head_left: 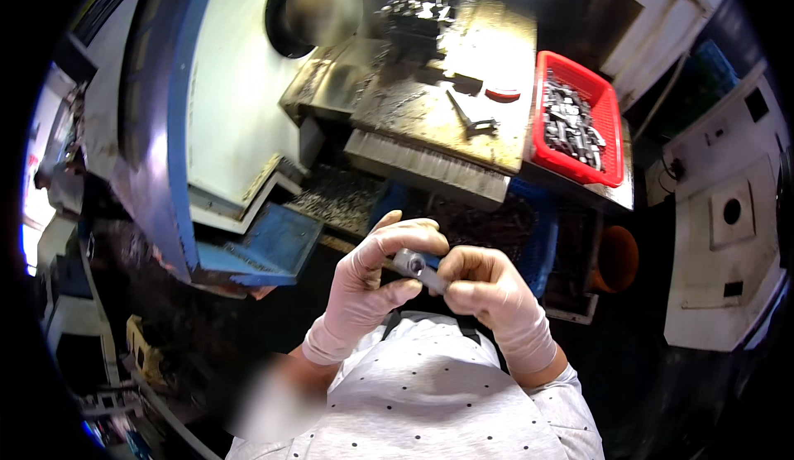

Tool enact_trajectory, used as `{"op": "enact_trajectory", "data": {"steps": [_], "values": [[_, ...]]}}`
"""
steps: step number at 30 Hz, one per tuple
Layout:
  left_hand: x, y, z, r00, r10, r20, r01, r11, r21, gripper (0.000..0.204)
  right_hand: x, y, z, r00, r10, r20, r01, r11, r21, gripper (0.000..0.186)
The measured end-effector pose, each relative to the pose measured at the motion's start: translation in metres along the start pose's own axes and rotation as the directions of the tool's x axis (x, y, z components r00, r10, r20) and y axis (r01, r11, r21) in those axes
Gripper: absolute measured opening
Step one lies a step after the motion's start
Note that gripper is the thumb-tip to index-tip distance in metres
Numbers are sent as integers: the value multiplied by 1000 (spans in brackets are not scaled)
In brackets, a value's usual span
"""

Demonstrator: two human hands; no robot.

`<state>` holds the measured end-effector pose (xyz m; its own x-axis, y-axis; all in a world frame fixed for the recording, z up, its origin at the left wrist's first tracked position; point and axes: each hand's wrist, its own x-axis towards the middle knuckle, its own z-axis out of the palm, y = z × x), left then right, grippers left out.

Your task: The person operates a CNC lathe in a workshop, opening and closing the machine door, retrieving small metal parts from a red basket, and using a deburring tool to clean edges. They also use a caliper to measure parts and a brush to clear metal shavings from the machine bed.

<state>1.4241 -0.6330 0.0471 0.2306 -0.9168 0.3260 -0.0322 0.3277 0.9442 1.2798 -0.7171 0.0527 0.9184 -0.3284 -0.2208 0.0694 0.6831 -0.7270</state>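
A small grey metal part (411, 263) with a round bored end and a flat narrower arm is held in front of my body. My left hand (370, 265), in a pale glove, curls around the bored end with thumb below and fingers above. Gripping the flat end between thumb and bent fingers is my gloved right hand (488, 286). Both hands are closed on this one part, clear of the machine table. The fingers hide some of its shape.
Ahead is a worn metal machine table (496, 55) carrying a T-shaped tool (471, 121) and a red-edged object (502, 94). To its right stands a red plastic basket (612, 133) of metal parts. A blue-edged machine panel (178, 129) rises at left; an orange bucket (616, 257) sits lower right.
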Motion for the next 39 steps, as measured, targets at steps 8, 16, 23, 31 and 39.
{"op": "enact_trajectory", "data": {"steps": [8, 16, 23, 31, 39], "values": [[-33, 14, -11, 1000, 8, -16, -8, 1000, 9, 32, -6, 11, 24, 989, 122, 79, -119, 992, -34, 15], [-44, 19, -20, 995, 94, -26, -93, 995, 36, 32, -7, 9, 38, 987, 113, 113, -85, 970, -228, 14], [-51, 29, -21, 982, 160, -99, -134, 964, 228, 30, -3, 10, 41, 963, 193, 188, -156, 969, -194, 21], [-64, 36, -22, 977, 172, -126, -118, 929, 351, 31, -3, 17, 42, 931, 264, 252, -226, 959, -171, 23], [-69, 42, -17, 969, 222, -113, -138, 857, 497, 32, -3, 24, 41, 933, 233, 275, -199, 969, -144, 22]]}}
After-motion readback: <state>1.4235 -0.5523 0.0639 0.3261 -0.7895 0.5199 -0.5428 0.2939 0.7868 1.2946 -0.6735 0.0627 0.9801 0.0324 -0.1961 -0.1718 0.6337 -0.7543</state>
